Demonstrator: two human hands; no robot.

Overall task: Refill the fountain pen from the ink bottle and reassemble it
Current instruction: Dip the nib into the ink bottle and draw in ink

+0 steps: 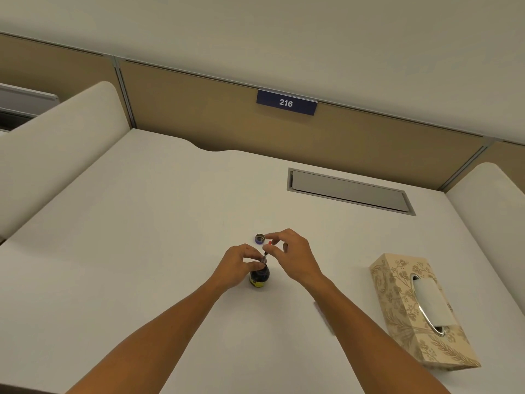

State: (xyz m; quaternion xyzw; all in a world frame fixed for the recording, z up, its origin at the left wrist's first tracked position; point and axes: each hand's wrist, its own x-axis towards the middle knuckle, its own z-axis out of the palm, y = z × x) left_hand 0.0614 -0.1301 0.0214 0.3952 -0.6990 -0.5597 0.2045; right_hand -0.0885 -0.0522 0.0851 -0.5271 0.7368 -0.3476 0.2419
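Observation:
A small dark ink bottle (259, 276) with a yellow label stands open on the white desk. The pen's nib section with its converter (265, 255) pokes up out of the bottle mouth, tilted to the right, with a red knob at its top end. My left hand (237, 264) pinches the lower part of the section at the bottle neck. My right hand (289, 255) holds the red knob between thumb and forefinger. The bottle's cap (260, 238) lies upside down just behind the hands. The pen's barrel and cap are not visible.
A patterned tissue box (417, 311) lies at the right. A grey cable hatch (350, 191) is set into the desk at the back right. Padded dividers flank the desk, and a partition with a "216" sign (286, 103) closes the back.

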